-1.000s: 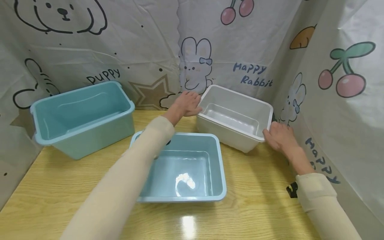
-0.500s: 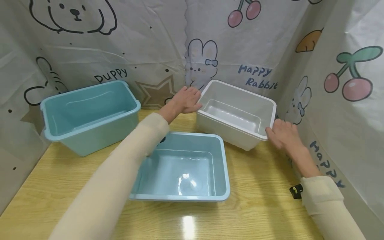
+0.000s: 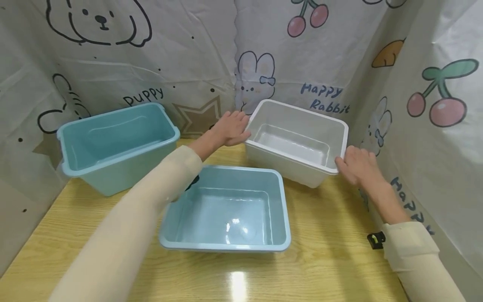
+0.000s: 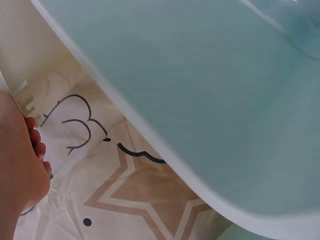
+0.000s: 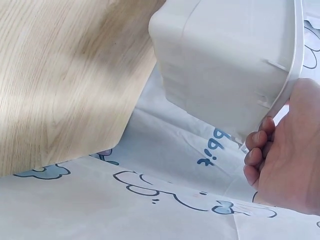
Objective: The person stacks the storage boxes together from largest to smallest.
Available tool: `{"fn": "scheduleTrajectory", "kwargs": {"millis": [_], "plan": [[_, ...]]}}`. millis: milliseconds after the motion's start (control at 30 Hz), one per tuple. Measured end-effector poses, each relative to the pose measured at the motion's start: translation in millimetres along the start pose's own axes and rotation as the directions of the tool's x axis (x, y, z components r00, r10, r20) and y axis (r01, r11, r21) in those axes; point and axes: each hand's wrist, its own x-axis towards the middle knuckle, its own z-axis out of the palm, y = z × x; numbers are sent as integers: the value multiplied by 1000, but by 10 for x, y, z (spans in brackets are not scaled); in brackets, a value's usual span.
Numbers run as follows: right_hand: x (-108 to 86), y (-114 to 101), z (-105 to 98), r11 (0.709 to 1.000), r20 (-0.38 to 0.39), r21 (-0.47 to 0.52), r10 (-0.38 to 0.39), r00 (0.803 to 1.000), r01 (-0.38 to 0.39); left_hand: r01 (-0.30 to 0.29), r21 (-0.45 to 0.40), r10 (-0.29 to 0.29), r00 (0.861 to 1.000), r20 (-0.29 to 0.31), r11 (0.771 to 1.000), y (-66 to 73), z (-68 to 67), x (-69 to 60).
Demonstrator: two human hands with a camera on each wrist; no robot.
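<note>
- Head view: at the left, a teal rectangular bin of glossy plastic [image 3: 124, 165] sits upright on the yellow wood-grain desk [image 3: 320, 256], angled near a pale printed sheet [image 3: 196, 63] that lines the back and both sides. In the left wrist view, its rim and inner wall fill most of the picture.
- Right of it, a cream left sleeve [image 3: 128, 218] reaches diagonally forward, crossing over a corner of the next bin.
- That next one, a light blue rectangular plastic bin with rounded corners [image 3: 226, 246], sits front and centre, upright on the desk, its inside catching bright reflections.
- Behind it, the left hand [image 3: 228, 128] grips the left end of the white bin by the rim, thumb towards the front corner.
- The white rectangular plastic bin [image 3: 286, 161] is held between the two hands, at the back right of the desk, behind the light blue one. Whether its base touches the desk cannot be told.
- The right hand [image 3: 360, 167] grasps the right end, fingers curled beneath the rim in the right wrist view.
- Farthest right, a cream right sleeve [image 3: 413, 247], with a small black device [image 3: 376, 240] beside its cuff.
</note>
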Motion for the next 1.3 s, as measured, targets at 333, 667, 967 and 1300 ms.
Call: {"fn": "scheduleTrajectory", "kwargs": {"millis": [333, 667, 967, 1300], "plan": [[7, -96, -36, 999, -36, 8, -37, 999, 37, 5, -25, -7, 997, -80, 1000, -37, -129, -224], [33, -219, -163, 997, -106, 16, -72, 992, 74, 53, -25, -56, 988, -141, 998, -29, -352, -428], [26, -323, -310, 993, -172, 36, -101, 980, 109, 82, -41, -89, 977, -195, 996, -31, -564, -622], [-7, -438, -407, 988, -202, 33, -139, 969, 148, 114, -21, -116, 967, -227, 993, 36, -728, -933]]}}
